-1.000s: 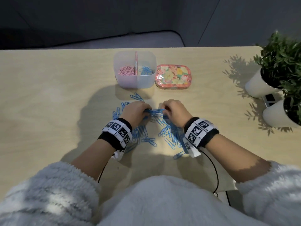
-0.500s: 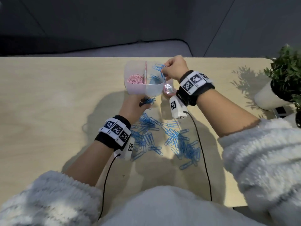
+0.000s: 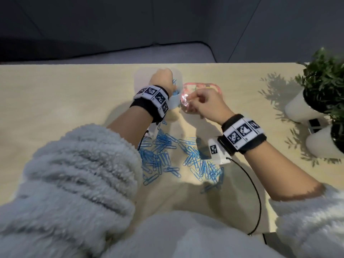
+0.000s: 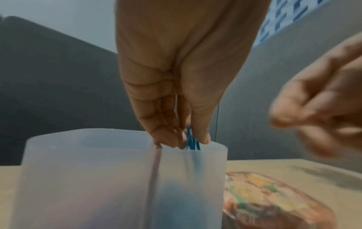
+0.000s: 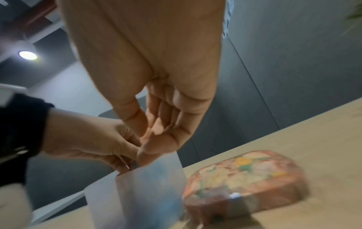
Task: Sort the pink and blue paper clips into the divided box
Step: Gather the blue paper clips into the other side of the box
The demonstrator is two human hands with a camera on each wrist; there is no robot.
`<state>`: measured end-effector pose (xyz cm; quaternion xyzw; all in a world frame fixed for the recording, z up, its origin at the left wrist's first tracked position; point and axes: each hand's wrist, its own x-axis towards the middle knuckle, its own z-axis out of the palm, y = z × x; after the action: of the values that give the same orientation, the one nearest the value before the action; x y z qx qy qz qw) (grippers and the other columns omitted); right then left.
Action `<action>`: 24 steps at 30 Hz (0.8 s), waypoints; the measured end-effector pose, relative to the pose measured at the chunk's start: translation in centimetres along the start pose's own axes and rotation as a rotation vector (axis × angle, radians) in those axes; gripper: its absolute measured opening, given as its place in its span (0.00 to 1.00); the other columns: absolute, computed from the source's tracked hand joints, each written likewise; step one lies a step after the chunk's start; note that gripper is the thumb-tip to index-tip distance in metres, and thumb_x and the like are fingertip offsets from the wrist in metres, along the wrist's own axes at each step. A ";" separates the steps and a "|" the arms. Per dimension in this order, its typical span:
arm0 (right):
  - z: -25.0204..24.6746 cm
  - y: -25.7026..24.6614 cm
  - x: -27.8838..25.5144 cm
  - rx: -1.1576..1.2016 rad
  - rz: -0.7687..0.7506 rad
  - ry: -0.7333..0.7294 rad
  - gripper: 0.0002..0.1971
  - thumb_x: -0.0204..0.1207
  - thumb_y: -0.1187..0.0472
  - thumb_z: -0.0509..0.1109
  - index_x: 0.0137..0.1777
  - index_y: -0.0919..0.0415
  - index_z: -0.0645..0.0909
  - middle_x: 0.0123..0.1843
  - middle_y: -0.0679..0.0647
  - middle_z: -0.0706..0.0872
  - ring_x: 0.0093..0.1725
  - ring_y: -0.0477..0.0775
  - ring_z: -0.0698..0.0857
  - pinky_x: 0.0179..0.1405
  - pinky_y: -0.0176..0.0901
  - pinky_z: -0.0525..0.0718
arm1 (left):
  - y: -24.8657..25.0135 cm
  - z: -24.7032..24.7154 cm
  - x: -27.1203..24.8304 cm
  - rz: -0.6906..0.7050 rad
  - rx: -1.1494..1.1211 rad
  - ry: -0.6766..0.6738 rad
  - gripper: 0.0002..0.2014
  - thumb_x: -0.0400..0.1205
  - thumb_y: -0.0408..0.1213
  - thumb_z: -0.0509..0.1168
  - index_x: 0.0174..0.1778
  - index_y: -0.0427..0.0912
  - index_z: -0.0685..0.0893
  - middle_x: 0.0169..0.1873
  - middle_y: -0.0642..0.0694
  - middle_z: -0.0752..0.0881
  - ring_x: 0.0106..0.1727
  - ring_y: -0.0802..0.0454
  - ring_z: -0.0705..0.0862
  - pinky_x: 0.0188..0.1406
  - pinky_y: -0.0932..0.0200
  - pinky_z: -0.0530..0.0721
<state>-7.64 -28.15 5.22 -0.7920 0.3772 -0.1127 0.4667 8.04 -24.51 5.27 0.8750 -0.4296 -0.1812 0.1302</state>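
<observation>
The translucent divided box (image 3: 175,103) stands at the table's far middle. My left hand (image 3: 163,79) hovers over it and pinches a few blue paper clips (image 4: 192,143) just above the rim of the right compartment, right of the pink divider (image 4: 154,178). A blue tint shows through that compartment's wall, a pinkish one through the left. My right hand (image 3: 197,103) hangs just right of the box over the floral tin (image 3: 202,86), fingers relaxed and holding nothing (image 5: 149,139). Loose blue clips (image 3: 162,155) lie in a pile between my forearms.
The floral tin (image 5: 245,178) sits against the box's right side. Two white pots with green plants (image 3: 316,101) stand at the right edge of the table. A black cable (image 3: 256,192) runs from my right wrist over the near edge.
My left hand lifted from the pile and carried blue clips up over the box. My right hand, which held clips over the box, drew back to the right and now holds nothing.
</observation>
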 end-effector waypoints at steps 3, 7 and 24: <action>-1.0 2.2 -4.0 -0.046 0.011 -0.152 0.09 0.76 0.74 0.62 0.50 0.69 0.82 0.28 0.40 0.83 0.20 0.33 0.78 0.18 0.21 0.71 | 0.5 0.4 -0.2 0.026 0.057 -0.025 0.16 0.79 0.41 0.64 0.53 0.31 0.84 0.56 0.32 0.83 0.60 0.36 0.81 0.57 0.48 0.79; -2.9 6.7 -9.3 -0.420 0.044 -0.330 0.15 0.66 0.55 0.78 0.50 0.57 0.80 0.40 0.46 0.83 0.44 0.48 0.85 0.45 0.41 0.82 | -0.2 1.7 -3.5 0.256 0.002 0.187 0.12 0.80 0.37 0.61 0.51 0.35 0.86 0.55 0.33 0.79 0.58 0.36 0.78 0.56 0.43 0.81; 2.9 10.5 -11.0 -0.477 0.055 -0.222 0.35 0.65 0.58 0.79 0.72 0.63 0.71 0.63 0.61 0.74 0.62 0.62 0.78 0.63 0.46 0.71 | -1.8 10.5 -12.3 0.523 0.226 -0.341 0.22 0.79 0.40 0.64 0.70 0.42 0.73 0.65 0.40 0.75 0.63 0.40 0.74 0.63 0.48 0.74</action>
<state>-18.83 -21.41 -3.10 -0.8766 0.3608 0.0799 0.3081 -2.12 -14.39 -2.36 0.7009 -0.6727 -0.2368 0.0006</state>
